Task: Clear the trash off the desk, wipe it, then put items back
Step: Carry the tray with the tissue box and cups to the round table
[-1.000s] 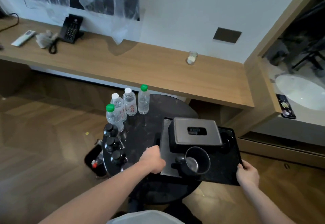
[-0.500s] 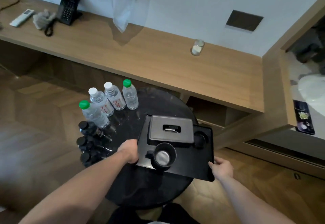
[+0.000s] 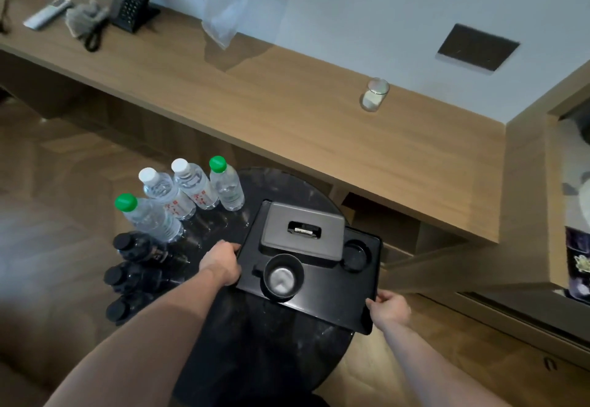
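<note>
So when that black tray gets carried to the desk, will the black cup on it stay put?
Probably, if kept level. The black cup is wide and low, so unlikely to tip. It looks loose on the black rectangular tray, so it may slide. Left hand and right hand grip opposite edges, which should steady it.

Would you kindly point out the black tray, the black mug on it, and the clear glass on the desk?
Black rectangular tray (image 3: pixel 332 304): head view, bare front floor.
Black round mug (image 3: pixel 282 277): head view, shiny inside bottom.
Clear drinking glass (image 3: pixel 374 95): head view, side wall.

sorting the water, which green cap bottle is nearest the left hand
The green-capped bottle at the row's left end, beside the dark bottles, sits nearer the left hand than the other green-capped one.
</note>
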